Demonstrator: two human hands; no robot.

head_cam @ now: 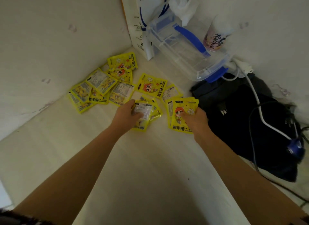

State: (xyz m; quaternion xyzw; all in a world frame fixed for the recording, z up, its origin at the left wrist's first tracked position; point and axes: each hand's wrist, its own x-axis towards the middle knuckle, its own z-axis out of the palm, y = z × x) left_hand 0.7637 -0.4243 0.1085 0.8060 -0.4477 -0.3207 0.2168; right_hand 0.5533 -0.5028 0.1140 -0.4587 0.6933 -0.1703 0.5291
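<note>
Yellow hand-warmer sachets point(151, 85) lie partly gathered in the head view. The left hand point(127, 115) grips a small stack point(144, 113) near the middle of the white surface point(150, 157), and the right hand point(195, 120), apart from it, pinches a second stack point(178, 115) just to the right. A loose pile point(100, 87) far left by the wall point(50, 49) and two singles between are left to collect. The clear box point(184, 49) far right shows no yellow inside, so I judge under half done.
</note>
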